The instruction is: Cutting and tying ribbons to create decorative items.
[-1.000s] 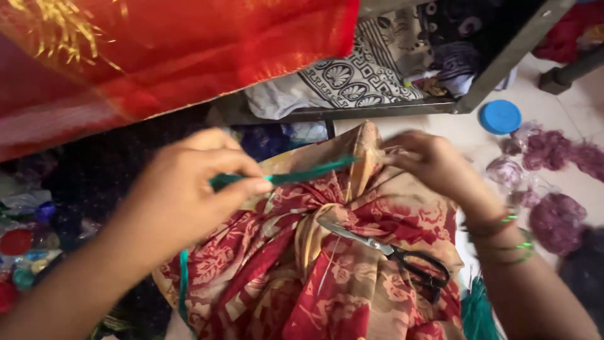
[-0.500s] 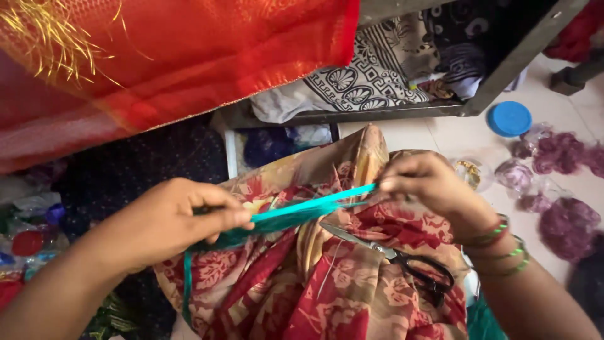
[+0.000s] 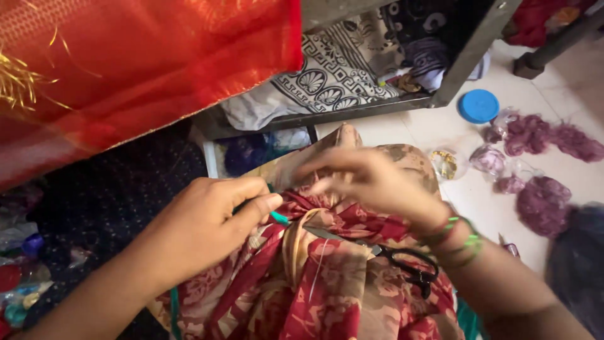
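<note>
Ribbon [image 3: 279, 218], teal, sits pinched in my left hand [image 3: 207, 220] just above the red patterned cloth [image 3: 327, 283] on my lap. My right hand [image 3: 371, 182] hovers blurred beside it; I cannot tell its grip. Scissors [image 3: 402, 261] lie on the cloth near the right wrist. Purple yarn clumps [image 3: 541, 201] rest on the floor [image 3: 440, 126].

Left hand [image 3: 204, 230] and right hand [image 3: 371, 182] meet above the lap, on the patterned cloth [image 3: 327, 283] draped there. A thread strip [image 3: 277, 217] sits at the left hand's fingertips. Scissors [image 3: 402, 264] lie on the cloth, just below the right wrist. Sheer fabric [image 3: 126, 69] hangs behind and to the left. Round lid [image 3: 478, 106] and thread bundles [image 3: 541, 201] lie on the floor to the right.
</note>
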